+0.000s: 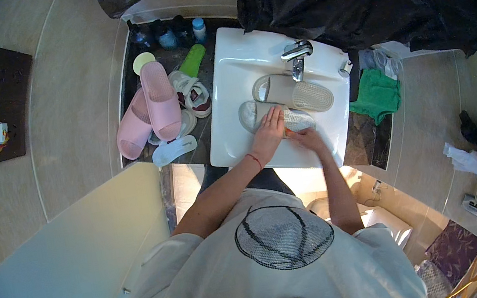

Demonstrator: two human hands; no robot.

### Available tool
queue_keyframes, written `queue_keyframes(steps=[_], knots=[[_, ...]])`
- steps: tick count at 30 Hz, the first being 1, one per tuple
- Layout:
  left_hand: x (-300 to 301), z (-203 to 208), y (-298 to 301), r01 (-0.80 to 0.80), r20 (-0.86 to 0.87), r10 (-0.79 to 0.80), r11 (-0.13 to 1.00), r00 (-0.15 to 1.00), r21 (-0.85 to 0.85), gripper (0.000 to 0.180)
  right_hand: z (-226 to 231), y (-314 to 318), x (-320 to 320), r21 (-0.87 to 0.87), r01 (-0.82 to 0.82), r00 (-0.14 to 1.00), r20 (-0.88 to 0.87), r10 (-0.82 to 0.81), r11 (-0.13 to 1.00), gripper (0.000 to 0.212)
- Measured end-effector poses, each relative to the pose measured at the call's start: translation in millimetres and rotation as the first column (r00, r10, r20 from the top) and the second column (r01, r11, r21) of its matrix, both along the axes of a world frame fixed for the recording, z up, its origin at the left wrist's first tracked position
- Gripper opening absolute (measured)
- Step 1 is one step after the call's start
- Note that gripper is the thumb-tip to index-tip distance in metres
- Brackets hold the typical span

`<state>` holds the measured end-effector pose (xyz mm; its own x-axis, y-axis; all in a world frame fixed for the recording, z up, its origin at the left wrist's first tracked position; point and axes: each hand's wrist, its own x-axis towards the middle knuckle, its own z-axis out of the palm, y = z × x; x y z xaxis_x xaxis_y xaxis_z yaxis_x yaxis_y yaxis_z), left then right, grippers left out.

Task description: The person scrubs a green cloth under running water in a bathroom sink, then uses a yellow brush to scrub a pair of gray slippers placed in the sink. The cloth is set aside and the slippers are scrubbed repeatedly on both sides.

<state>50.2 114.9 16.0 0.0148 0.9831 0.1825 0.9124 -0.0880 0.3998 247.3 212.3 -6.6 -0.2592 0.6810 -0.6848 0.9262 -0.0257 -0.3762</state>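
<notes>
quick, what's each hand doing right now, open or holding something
Left hand: open, palm flat on the nearer grey slipper in the sink.
Right hand: at that slipper's near edge; grip cannot be told.

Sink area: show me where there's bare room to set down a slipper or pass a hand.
Free: the sink rim's left strip, between the grey slippers and the dark counter, and the basin's near edge around the left hand and right hand. Crowded: the counter left of the sink, with pink slippers, a sneaker and bottles; the basin middle under the faucet.
</notes>
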Motion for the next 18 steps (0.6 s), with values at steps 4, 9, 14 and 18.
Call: queue_keyframes(steps=[4,9,14,18], knots=[[-7,3,0,0.035,0.011,-0.035,0.999,0.999,-0.017,0.049,12,17,34,-0.044,0.054,0.987,0.152,-0.047,0.998,0.079],[-1,5,3,0.064,-0.006,-0.064,0.998,0.998,0.003,0.048,-24,48,132,0.024,0.229,0.973,-0.019,-0.228,0.973,0.075],[-5,0,1,0.053,-0.03,-0.052,0.999,0.998,0.012,0.046,-10,4,-28,0.21,0.042,0.998,0.043,-0.052,0.977,0.082],[-11,7,0,0.05,-0.045,-0.05,0.999,0.998,0.006,0.046,-1,51,33,0.026,-0.018,0.984,0.176,0.014,0.999,0.088]])
